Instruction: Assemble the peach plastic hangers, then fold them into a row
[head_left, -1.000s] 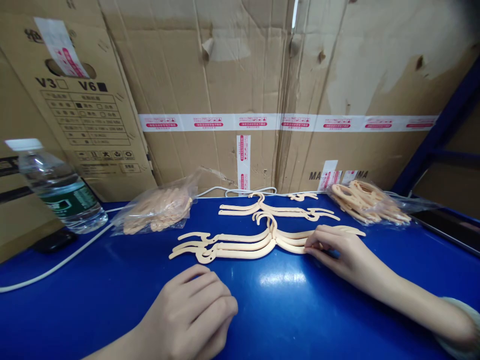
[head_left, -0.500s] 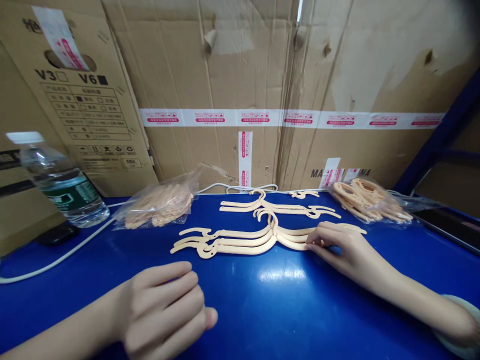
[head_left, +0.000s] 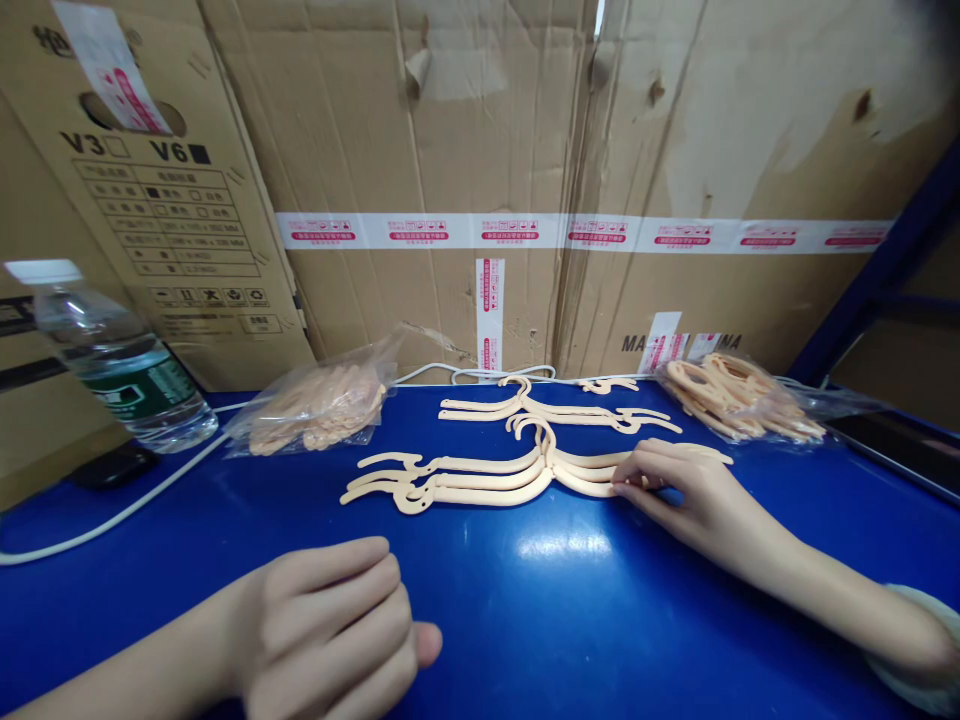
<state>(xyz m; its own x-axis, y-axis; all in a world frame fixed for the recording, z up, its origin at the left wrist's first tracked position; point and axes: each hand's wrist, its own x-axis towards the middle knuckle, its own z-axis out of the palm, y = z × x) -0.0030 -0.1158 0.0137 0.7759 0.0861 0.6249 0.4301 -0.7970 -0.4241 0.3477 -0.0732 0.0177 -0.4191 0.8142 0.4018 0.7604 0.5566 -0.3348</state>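
My right hand [head_left: 686, 490] pinches the right arm of the nearest beige plastic clothes hanger [head_left: 487, 495], thumb and fingertips together. This hanger lies on the blue table against others like it, their arms stacked in rows and their hooks pointing away from me. My fingers hide part of the right arms. My left hand [head_left: 337, 625] is curled into a loose fist at the front left, apart from the hangers, thumb poking out to the right; its palm is hidden. Behind lies another group of beige hangers [head_left: 484, 410], with a loose hanger piece [head_left: 609, 386] farther back.
Clear bags of beige parts lie at the back left [head_left: 319, 410] and back right [head_left: 739, 395]. A water bottle [head_left: 127, 370] stands at the left beside a black object [head_left: 112, 466] and a white cable [head_left: 142, 518]. Cardboard [head_left: 420, 130] walls the back; a dark flat device [head_left: 900, 455] lies right.
My left hand has shifted slightly down and to the right, still curled. My right hand keeps its pinch on the hanger. The hangers lie as before, and the view has tilted a little.
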